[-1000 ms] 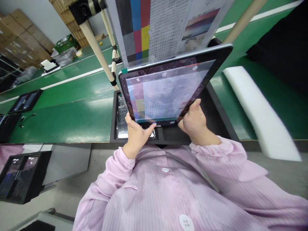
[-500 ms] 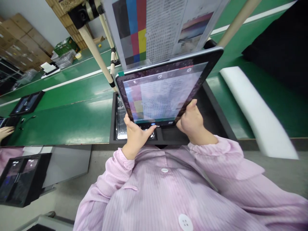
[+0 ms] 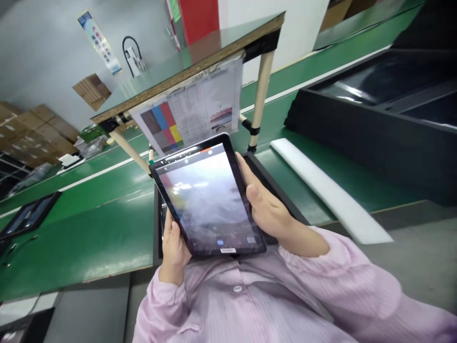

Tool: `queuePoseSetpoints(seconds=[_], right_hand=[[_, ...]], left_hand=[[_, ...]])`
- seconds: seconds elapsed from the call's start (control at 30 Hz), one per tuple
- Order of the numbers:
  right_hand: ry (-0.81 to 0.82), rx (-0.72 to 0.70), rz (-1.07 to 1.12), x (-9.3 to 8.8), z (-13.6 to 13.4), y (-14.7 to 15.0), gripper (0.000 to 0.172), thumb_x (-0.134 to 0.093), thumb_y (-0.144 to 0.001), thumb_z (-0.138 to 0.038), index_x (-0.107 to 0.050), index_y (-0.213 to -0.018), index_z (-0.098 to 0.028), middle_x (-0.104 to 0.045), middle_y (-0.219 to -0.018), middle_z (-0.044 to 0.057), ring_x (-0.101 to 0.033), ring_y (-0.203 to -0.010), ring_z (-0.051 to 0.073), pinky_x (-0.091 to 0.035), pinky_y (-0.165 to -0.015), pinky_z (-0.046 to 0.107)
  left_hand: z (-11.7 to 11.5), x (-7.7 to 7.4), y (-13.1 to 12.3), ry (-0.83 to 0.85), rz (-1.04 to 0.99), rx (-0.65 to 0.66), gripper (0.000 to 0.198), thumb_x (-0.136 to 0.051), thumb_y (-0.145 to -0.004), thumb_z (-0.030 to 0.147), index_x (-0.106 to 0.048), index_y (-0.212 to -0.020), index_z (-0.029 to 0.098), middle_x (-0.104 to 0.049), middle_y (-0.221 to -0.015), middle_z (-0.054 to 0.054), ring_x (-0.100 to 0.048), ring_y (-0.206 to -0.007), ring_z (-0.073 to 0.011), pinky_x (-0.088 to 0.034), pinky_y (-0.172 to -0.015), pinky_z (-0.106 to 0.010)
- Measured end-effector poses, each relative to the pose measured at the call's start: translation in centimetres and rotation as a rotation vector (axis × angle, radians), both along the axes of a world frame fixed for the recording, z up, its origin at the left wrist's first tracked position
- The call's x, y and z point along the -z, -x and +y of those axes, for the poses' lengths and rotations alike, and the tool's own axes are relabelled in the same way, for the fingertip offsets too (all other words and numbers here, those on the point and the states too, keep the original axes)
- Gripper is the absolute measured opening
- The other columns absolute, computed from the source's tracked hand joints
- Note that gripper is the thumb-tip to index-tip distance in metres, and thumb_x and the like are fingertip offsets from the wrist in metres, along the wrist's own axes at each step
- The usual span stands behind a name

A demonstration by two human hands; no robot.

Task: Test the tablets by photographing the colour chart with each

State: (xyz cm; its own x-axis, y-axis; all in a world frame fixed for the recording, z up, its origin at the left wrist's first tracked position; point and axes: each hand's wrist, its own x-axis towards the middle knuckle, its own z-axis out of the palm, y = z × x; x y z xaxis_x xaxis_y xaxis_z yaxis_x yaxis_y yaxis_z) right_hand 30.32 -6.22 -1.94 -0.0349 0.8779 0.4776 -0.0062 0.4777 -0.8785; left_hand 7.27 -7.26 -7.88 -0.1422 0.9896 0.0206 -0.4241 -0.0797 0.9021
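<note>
Between my two hands is a tablet point(image 3: 210, 200), tilted back with its lit screen toward me. The screen shows a pale, hazy picture with small icons along its edges. My left hand point(image 3: 174, 250) grips the tablet's lower left edge, thumb at the front. My right hand point(image 3: 266, 205) is closed round the right edge, thumb by the screen. Under the tablet, a black foam tray point(image 3: 157, 238) lies on the green bench, mostly hidden. Behind the tablet hangs a printed test chart point(image 3: 194, 107) with colour blocks, text and a picture.
A shelf point(image 3: 189, 62) on pale pipe legs stands over the chart. To the right lie a white foam strip point(image 3: 328, 190) and large black trays point(image 3: 357, 133). Another tray with devices point(image 3: 30, 214) sits at the far left of the green bench point(image 3: 107, 233). Cartons point(image 3: 35, 128) are stacked behind.
The tablet has moved lower and tilted further back, away from the chart. My right hand has shifted up its right edge. The view has risen, showing the shelf top.
</note>
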Motion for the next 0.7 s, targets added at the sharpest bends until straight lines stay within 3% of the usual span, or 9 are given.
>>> queuePoseSetpoints(seconds=[0.1,0.2,0.33,0.43,0.5,0.57,0.63,0.7], right_hand=[[-0.023,0.023,-0.076,-1.0,0.3,-1.4,0.080,-0.034,-0.100,-0.070,-0.016,-0.165,-0.027,-0.022,-0.161,-0.004,-0.015,-0.155,0.023,-0.020,-0.133,0.040],[-0.010,0.059,-0.093,-0.5,0.7,-2.3,0.082,-0.042,-0.097,-0.072,-0.025,-0.163,-0.026,-0.029,-0.159,-0.002,-0.022,-0.153,0.027,-0.025,-0.131,0.042],[0.040,0.039,0.063,0.5,0.9,-3.1,0.069,-0.042,-0.101,-0.063,-0.027,-0.161,-0.032,-0.027,-0.159,-0.004,-0.023,-0.153,0.021,-0.025,-0.131,0.042],[0.048,-0.051,0.171,0.8,1.2,-4.1,0.062,-0.041,-0.102,-0.059,-0.030,-0.159,-0.036,-0.022,-0.161,-0.006,-0.022,-0.153,0.016,-0.020,-0.132,0.038],[0.130,-0.099,0.262,1.2,2.0,-5.1,0.071,-0.040,-0.099,-0.068,-0.023,-0.160,-0.035,-0.026,-0.160,-0.002,-0.033,-0.149,0.017,-0.033,-0.126,0.040],[0.281,-0.084,0.349,2.0,3.2,-6.2,0.088,-0.039,-0.093,-0.079,-0.011,-0.162,-0.032,-0.041,-0.152,0.005,-0.051,-0.136,0.021,-0.050,-0.110,0.043],[0.434,0.009,0.361,3.4,4.5,-7.1,0.096,-0.036,-0.090,-0.084,-0.007,-0.162,-0.028,-0.051,-0.143,0.008,-0.059,-0.125,0.022,-0.057,-0.098,0.043],[0.530,0.099,0.314,5.0,5.5,-7.8,0.093,-0.033,-0.091,-0.083,-0.011,-0.162,-0.025,-0.051,-0.143,0.009,-0.060,-0.124,0.020,-0.057,-0.096,0.039]], left_hand=[[-0.1,-0.1,-1.3,0.047,-0.052,0.023,0.066,-0.074,-0.084,0.053,-0.051,-0.145,0.044,-0.051,-0.156,0.000,-0.056,-0.136,-0.0240,-0.051,-0.108,-0.037],[-0.1,0.3,-2.0,0.051,-0.004,0.007,0.069,-0.072,-0.084,0.055,-0.048,-0.147,0.044,-0.052,-0.155,0.001,-0.055,-0.138,-0.0223,-0.050,-0.109,-0.035],[-0.3,0.9,-3.0,0.095,0.079,0.067,0.069,-0.070,-0.086,0.057,-0.044,-0.149,0.047,-0.050,-0.157,0.001,-0.055,-0.138,-0.0210,-0.052,-0.108,-0.037],[-0.3,0.3,-4.6,0.136,0.074,0.107,0.070,-0.069,-0.087,0.057,-0.045,-0.150,0.041,-0.053,-0.154,-0.003,-0.058,-0.135,-0.0218,-0.053,-0.107,-0.037],[0.1,-0.4,-5.9,0.165,0.023,0.164,0.069,-0.069,-0.088,0.054,-0.046,-0.151,0.036,-0.058,-0.149,-0.006,-0.062,-0.130,-0.0226,-0.053,-0.107,-0.039],[0.7,-1.0,-7.3,0.201,-0.024,0.209,0.066,-0.068,-0.090,0.049,-0.046,-0.151,0.033,-0.061,-0.146,-0.007,-0.064,-0.127,-0.0226,-0.053,-0.108,-0.040],[1.4,-1.2,-8.3,0.248,-0.028,0.219,0.061,-0.065,-0.092,0.044,-0.049,-0.149,0.028,-0.060,-0.147,-0.008,-0.062,-0.130,-0.0222,-0.051,-0.111,-0.039],[2.1,-0.8,-8.9,0.280,0.034,0.212,0.056,-0.061,-0.095,0.042,-0.053,-0.146,0.024,-0.058,-0.149,-0.009,-0.058,-0.135,-0.0223,-0.047,-0.114,-0.039]])
